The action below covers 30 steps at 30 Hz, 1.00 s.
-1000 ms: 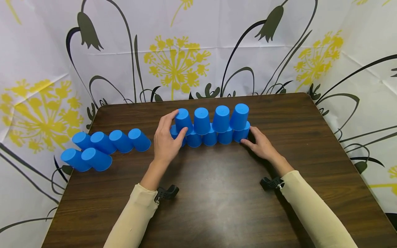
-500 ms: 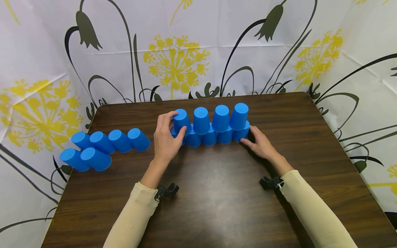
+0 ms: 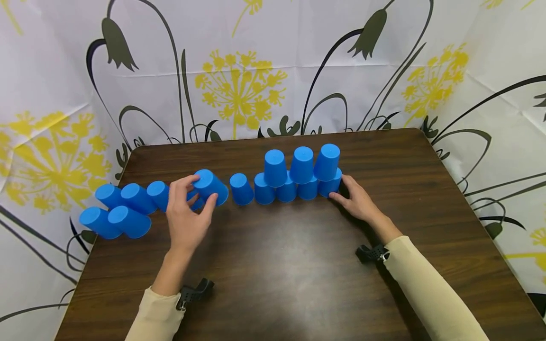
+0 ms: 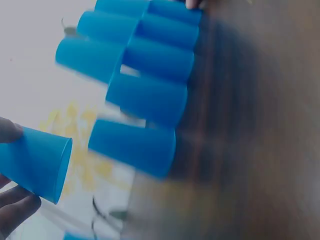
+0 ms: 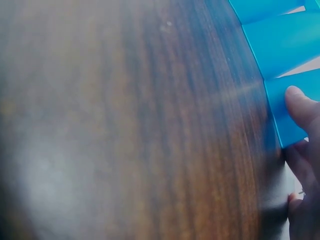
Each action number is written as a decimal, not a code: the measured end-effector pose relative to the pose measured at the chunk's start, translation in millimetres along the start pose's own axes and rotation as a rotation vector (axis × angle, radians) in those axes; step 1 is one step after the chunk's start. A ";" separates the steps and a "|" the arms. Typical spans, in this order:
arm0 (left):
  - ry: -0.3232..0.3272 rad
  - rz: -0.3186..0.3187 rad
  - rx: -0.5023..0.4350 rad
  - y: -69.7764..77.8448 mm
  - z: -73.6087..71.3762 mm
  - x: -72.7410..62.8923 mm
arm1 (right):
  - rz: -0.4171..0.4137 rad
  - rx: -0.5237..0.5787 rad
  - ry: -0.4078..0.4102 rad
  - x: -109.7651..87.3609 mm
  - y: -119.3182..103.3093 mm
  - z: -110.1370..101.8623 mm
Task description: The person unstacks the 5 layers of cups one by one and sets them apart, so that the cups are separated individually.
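Note:
My left hand (image 3: 187,222) holds a blue plastic cup (image 3: 212,187) upside down between thumb and fingers. In the left wrist view the held cup (image 4: 37,162) hangs apart from the others, its rim to the right. Several upturned blue cups form a bottom row at the table's middle, with three more on top. The leftmost bottom cup (image 3: 241,189) carries nothing. At the row's right end, my right hand (image 3: 361,201) grips the last bottom cup (image 3: 331,183), thumb (image 5: 300,102) on its front and fingers behind it, partly hidden.
Several more upturned blue cups (image 3: 130,221) stand at the table's left; my left hand partly covers the nearest ones. The brown wooden table (image 3: 290,270) ends at a white floral cloth (image 3: 341,28) behind. Each wrist wears a black strap mount (image 3: 370,254).
The left hand has taken the upper row's leftmost cup off and carried it to the left, near the left-hand group. My right hand has stayed at the row's right end.

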<state>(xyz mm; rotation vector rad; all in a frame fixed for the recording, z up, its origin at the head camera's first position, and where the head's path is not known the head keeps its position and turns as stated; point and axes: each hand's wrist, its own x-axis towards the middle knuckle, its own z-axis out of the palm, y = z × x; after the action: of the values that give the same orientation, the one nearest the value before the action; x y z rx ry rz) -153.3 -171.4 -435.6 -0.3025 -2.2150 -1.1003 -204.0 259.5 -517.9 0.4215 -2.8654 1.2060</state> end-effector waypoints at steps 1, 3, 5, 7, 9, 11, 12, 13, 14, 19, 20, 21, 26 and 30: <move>0.019 -0.016 0.020 -4.1 -9.2 -5.4 | 0.000 0.003 0.003 -0.1 -0.5 -0.3; 0.053 -0.050 0.069 -12.8 -26.9 -14.8 | 0.000 0.005 0.004 0.2 -1.0 -1.1; 0.083 -0.089 0.121 -21.6 -42.1 -22.1 | 0.002 0.004 0.002 0.4 -1.1 -1.7; 0.101 -0.130 0.178 -30.1 -55.0 -28.5 | 0.006 0.001 -0.002 0.4 -0.5 -1.6; 0.110 -0.166 0.225 -38.6 -64.4 -34.3 | 0.008 -0.002 -0.006 0.3 0.1 -1.0; 0.108 -0.195 0.272 -46.1 -70.3 -39.3 | 0.008 -0.002 -0.007 0.1 0.3 -0.5; 0.105 -0.209 0.294 -49.8 -72.3 -41.5 | 0.008 -0.001 -0.007 0.0 0.3 -0.3; 0.099 -0.218 0.315 -53.2 -73.7 -43.1 | 0.006 0.000 -0.007 -0.1 0.2 -0.1; 0.092 -0.223 0.336 -56.7 -74.5 -44.5 | 0.005 0.002 -0.006 -0.1 0.2 0.1; 0.060 -0.251 0.388 -68.1 -73.8 -48.8 | 0.001 -0.004 -0.003 -0.6 0.9 0.7; 0.056 -0.259 0.389 -69.4 -73.4 -49.5 | 0.000 -0.006 -0.003 -0.6 1.4 0.9; 0.054 -0.267 0.388 -70.5 -73.0 -50.2 | 0.000 -0.008 -0.003 -0.7 1.9 1.2; 0.054 -0.292 0.391 -73.9 -72.9 -52.0 | -0.004 -0.001 -0.001 -0.2 2.0 1.5; 0.051 -0.308 0.397 -75.4 -73.3 -52.3 | -0.002 0.003 -0.002 0.1 0.8 1.2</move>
<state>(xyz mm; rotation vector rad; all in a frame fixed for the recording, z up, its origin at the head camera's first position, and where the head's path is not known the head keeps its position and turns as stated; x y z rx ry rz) -115.4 -271.6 -483.7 0.2412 -2.4212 -0.7775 -204.2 259.2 -519.3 0.4259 -2.8639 1.2107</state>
